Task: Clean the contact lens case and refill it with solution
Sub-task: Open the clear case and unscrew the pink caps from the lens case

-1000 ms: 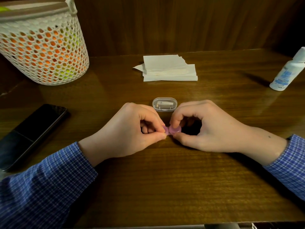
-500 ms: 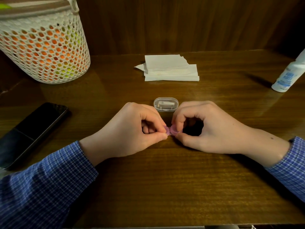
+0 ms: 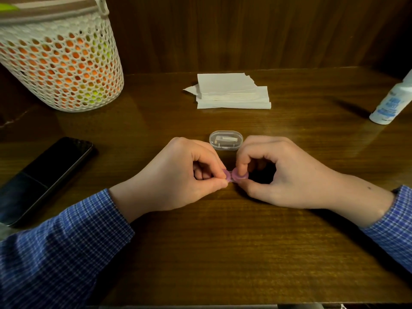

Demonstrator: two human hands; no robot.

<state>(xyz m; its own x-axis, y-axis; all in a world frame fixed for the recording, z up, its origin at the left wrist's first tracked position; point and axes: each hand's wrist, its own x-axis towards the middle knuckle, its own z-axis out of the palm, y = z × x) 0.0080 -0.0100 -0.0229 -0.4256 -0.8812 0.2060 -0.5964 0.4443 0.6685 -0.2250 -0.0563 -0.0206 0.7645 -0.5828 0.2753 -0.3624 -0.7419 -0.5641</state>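
Both the left hand (image 3: 178,175) and right hand (image 3: 278,172) pinch the pink lens case (image 3: 234,176). Cleaning looks barely started; the solution bottle (image 3: 389,105) waits at two o'clock.

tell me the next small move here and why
Probably twist the right cap off. Both hands pinch the pink lens case, left hand steadying one end, right hand on the other cap, and both caps look still on. The tissues and solution bottle sit untouched.
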